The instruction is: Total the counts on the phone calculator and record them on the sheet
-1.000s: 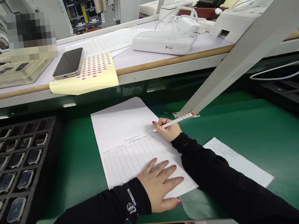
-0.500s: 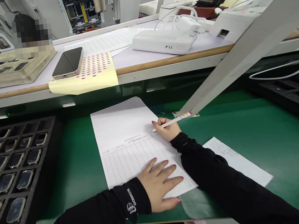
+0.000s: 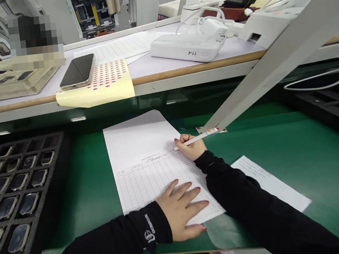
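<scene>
A printed form (image 3: 142,187) with a ruled grid lies on the green work surface, its far end bent upward. My left hand (image 3: 182,211) rests flat on the form's near part, fingers spread. At the form's upper right, my right hand (image 3: 193,148) is closed around a white pen (image 3: 199,137). The pen tip points left and is at the paper near the heading row; I cannot tell whether it touches. Beneath my right forearm a second written sheet (image 3: 270,180) sticks out on the right.
A black foam tray (image 3: 49,189) with several watch-like pieces stands at left. A slanted white post (image 3: 251,64) rises behind my right hand. On the shelf are a phone (image 3: 78,71), a yellow sticker sheet (image 3: 113,88) and a white power strip (image 3: 179,49). Another dark tray (image 3: 332,104) sits far right.
Both hands, the pen and the form stay almost where they were; the whole view shifts very slightly. In the background, a person at the upper left has moved a little.
</scene>
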A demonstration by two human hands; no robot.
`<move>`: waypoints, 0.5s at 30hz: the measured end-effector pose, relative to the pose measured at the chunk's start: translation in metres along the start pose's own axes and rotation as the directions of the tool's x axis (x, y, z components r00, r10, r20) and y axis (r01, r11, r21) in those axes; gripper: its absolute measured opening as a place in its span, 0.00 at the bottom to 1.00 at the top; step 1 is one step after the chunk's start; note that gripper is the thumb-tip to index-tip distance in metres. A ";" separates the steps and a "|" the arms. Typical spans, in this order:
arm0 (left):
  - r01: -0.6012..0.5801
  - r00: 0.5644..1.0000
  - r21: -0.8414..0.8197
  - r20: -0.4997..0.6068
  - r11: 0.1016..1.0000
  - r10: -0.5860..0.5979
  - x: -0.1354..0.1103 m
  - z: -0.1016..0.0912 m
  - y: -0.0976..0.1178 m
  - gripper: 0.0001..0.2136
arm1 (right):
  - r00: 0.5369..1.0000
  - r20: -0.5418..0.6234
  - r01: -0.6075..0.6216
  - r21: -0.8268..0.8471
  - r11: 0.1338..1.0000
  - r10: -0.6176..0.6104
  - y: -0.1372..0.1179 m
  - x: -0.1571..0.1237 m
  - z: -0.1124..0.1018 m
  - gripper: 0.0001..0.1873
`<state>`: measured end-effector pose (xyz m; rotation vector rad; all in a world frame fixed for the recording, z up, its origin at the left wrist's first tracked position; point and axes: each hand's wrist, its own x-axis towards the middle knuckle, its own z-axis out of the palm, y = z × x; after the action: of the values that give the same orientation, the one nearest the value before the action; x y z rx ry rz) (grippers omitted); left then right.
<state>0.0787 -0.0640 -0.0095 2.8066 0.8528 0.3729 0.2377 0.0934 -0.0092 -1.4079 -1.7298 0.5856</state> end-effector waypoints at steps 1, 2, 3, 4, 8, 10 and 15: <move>0.000 1.000 -0.001 0.000 1.000 0.000 0.000 -0.001 0.000 0.28 | 1.000 -0.001 -0.001 0.001 1.000 0.001 0.000 0.000 0.000 0.20; 0.001 1.000 -0.001 0.000 1.000 -0.001 0.000 -0.002 0.000 0.28 | 1.000 -0.010 -0.005 0.007 1.000 0.005 0.000 0.000 -0.001 0.20; 0.002 1.000 -0.002 0.001 1.000 -0.002 0.000 -0.003 0.000 0.28 | 1.000 -0.025 -0.013 0.015 1.000 0.013 0.000 0.000 -0.002 0.20; 0.005 1.000 -0.001 0.003 1.000 -0.005 0.000 -0.003 0.000 0.28 | 0.999 -0.044 -0.023 0.021 1.000 0.024 0.001 0.000 -0.003 0.20; 0.004 1.000 -0.002 0.011 1.000 -0.004 0.000 -0.003 0.000 0.28 | 0.992 -0.110 -0.063 0.021 0.998 0.065 0.006 0.000 -0.008 0.19; 0.003 1.000 -0.006 0.012 1.000 -0.003 0.000 -0.002 0.000 0.28 | 0.992 -0.110 -0.067 0.025 0.997 0.069 0.008 0.001 -0.011 0.19; 0.006 1.000 -0.002 0.024 1.000 -0.005 0.001 -0.002 0.000 0.28 | 0.995 -0.081 -0.053 0.028 0.998 0.055 0.010 0.002 -0.012 0.20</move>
<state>0.0787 -0.0635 -0.0075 2.8008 0.8546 0.3388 0.2530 0.0960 -0.0098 -1.4444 -1.6188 0.5704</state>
